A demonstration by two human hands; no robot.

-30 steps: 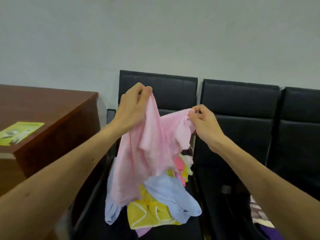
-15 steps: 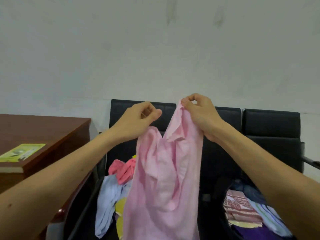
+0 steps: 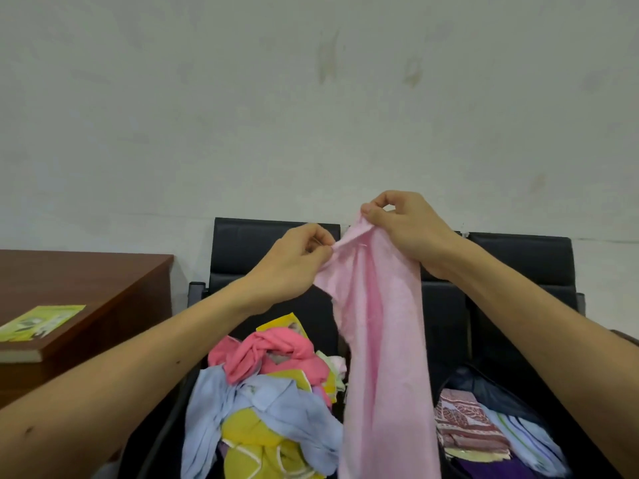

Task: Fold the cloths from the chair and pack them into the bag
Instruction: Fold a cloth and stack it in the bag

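Two hands are working one pink cloth (image 3: 383, 357), lifted in front of the black chair (image 3: 262, 236) — most of it is hanging straight down as a narrow, bunched strip, between the loose pile of cloths (image 3: 269, 392) on the seat and the open bag (image 3: 479, 378) at lower right.

Left hand (image 3: 294, 261) is pinching the top edge between thumb and forefinger, with the other fingers curled in. Right hand (image 3: 404, 229) is pinching the same edge just beside it and a little higher, thumb and forefinger closed on the fabric. The hands are near each other; I cannot tell whether they are touching.

Judgement: the step in hand is finding the corners and opening the cloth flat before the first fold. To do it well, the hands should be sliding apart along the top hem until each reaches a corner, holding it taut so the hanging weight is pulling out the creases — then bringing corners together evenly. The bag is already holding folded cloths (image 3: 463, 423), so matching their width would help stacking.
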